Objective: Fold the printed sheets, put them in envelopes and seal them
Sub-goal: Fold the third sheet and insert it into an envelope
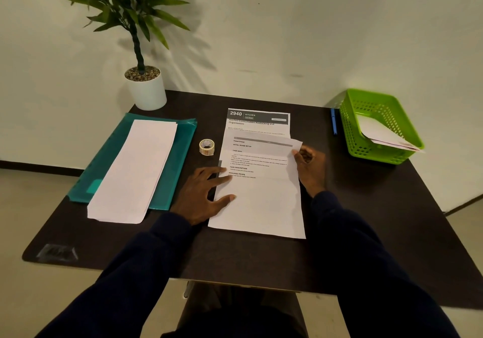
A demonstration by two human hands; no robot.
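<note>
1. The top sheet [261,207] lies in the middle of the table [392,220], printed side up. It partly covers a lower sheet [258,123], which sticks out at the far end.
2. The left hand [206,194] lies flat with straight fingers, pressing the top sheet's left edge. The right hand [308,167] pinches the right edge near the far corner, which is lifted a little.
3. The first fold looks about to start. With only one corner raised, the far edge could come over askew, leaving a crooked crease and a sheet that fits its envelope badly.
4. If the left hand eases off, the top sheet could slide on the lower sheet, so the edges would not line up.
5. The lower sheet could be caught in the pinch and drag along. Whether the fingers underneath touch it cannot be seen.
6. The tape [206,147] sits just left of the sheets, near the left hand. A sweep of that hand could knock it away.
7. The envelopes [136,170] lie on a folder [115,154] at the left, overhanging its near end, so a sleeve could nudge them.
8. The basket [350,128] at the far right, which holds something white, is well clear of the fold.
</note>
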